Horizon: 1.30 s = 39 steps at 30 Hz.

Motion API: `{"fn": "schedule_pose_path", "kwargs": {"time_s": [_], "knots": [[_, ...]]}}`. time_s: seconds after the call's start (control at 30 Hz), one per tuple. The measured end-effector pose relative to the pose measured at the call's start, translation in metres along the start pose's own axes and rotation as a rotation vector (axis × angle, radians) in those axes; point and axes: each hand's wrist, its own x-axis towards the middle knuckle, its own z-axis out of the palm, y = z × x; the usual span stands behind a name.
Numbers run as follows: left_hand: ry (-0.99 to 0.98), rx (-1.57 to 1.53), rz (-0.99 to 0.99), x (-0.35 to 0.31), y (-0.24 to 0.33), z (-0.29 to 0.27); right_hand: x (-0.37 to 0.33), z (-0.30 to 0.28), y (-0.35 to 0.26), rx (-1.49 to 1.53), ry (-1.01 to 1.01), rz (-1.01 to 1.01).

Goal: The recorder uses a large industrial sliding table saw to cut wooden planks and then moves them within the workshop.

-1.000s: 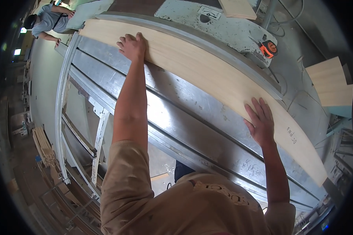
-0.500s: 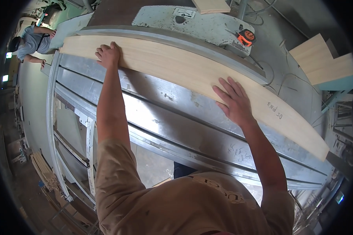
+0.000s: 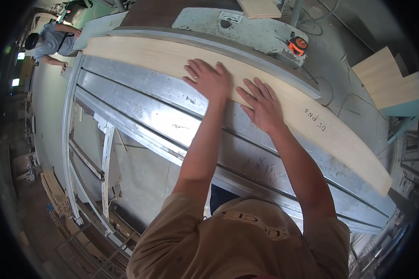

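We are resting our two bare hands on a pale board (image 3: 330,128), which is stretching from the upper left of the frame, through the area above the centre, to the right side below mid-height. Our left hand (image 3: 208,83) is lying just above the centre of the frame, palm down, its fingers a little spread. Our right hand (image 3: 264,106) is lying just to the right of it, also palm down, with its fingers parted. We are closing neither hand around anything, and the two are lying near each other without touching.

The board is lying on a grooved metal table (image 3: 149,90), and a metal rail (image 3: 209,39) is running along the board's upper edge; we are not able to tell whether board and rail are touching. Dark handwriting (image 3: 315,120) is showing on the board, right of our hands.

At the upper right, a black and orange tape measure (image 3: 298,45) is sitting on a chipped white machine top (image 3: 198,19). A wood piece (image 3: 260,8) is lying at the top edge. Pale panels (image 3: 381,74) are showing at the right. At the upper left, a co-worker (image 3: 56,39) in a dark cap is stretching both arms forward. Wood strips (image 3: 53,183) are lying bunched at the lower left.
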Motion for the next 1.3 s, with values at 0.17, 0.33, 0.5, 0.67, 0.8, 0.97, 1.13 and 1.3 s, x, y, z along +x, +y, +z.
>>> {"fn": "schedule_pose_path", "kwargs": {"time_s": [0.17, 0.33, 0.5, 0.67, 0.8, 0.97, 1.13, 1.3], "knots": [[0.042, -0.006, 0.012, -0.007, 0.009, 0.0, 0.0, 0.005, 0.002, -0.008, 0.022, -0.022], [0.001, 0.004, -0.028, -0.006, 0.017, -0.002, -0.004, 0.007, 0.01, 0.01, 0.025, -0.012], [0.016, 0.021, -0.046, -0.009, 0.009, 0.002, -0.047, -0.016, 0.035, 0.048, -0.006, -0.027], [0.026, 0.07, -0.037, -0.004, 0.005, 0.007, -0.163, -0.08, 0.105, -0.02, -0.055, 0.006], [0.002, 0.088, -0.038, -0.001, 0.008, 0.012, -0.265, -0.136, 0.17, -0.078, -0.102, 0.052], [0.045, 0.115, -0.041, 0.0, -0.002, 0.017, -0.31, -0.157, 0.2, -0.131, -0.162, 0.047], [0.058, 0.11, -0.035, -0.003, 0.003, 0.017, -0.32, -0.157, 0.208, -0.118, -0.176, 0.022], [0.069, 0.124, -0.039, -0.005, 0.0, 0.018, -0.32, -0.156, 0.207, -0.108, -0.144, 0.008]]}}
